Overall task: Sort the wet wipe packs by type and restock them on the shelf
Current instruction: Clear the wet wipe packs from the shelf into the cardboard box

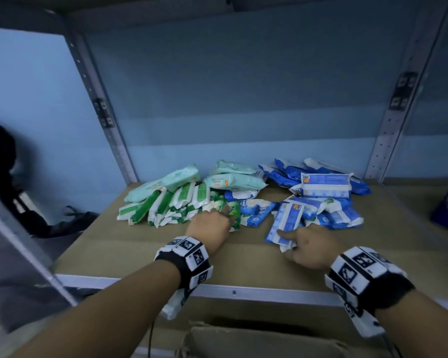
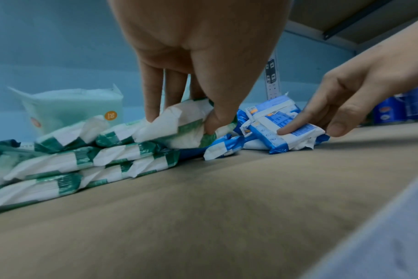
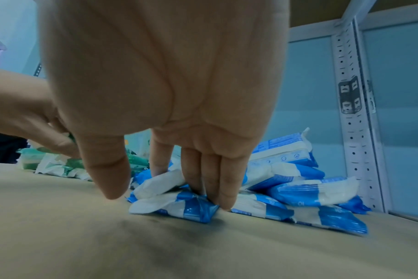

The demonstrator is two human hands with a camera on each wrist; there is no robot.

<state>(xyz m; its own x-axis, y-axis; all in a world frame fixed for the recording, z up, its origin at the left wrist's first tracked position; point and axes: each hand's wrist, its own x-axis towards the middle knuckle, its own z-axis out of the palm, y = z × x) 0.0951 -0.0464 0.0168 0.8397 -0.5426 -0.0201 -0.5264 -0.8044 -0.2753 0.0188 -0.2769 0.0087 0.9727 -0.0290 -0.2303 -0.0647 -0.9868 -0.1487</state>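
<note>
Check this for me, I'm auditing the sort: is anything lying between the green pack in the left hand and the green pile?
Nothing visible. The left hand grips the green pack right at the green pile's near edge, resting on its packs.

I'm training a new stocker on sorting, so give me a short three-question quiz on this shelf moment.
1. True or false: the left hand pinches a green-and-white plastic wipe pack.
2. Which packs does the right hand touch? A) mint-green B) blue-and-white C) none
3. Fill in: the pale mint-green wipe packs lie toward the ____ of the brown shelf board, behind the green-and-white ones.

Key: 1 true; 2 B, its fingers press on a blue-and-white plastic wipe pack at the near edge of the blue pile; 3 back.
</note>
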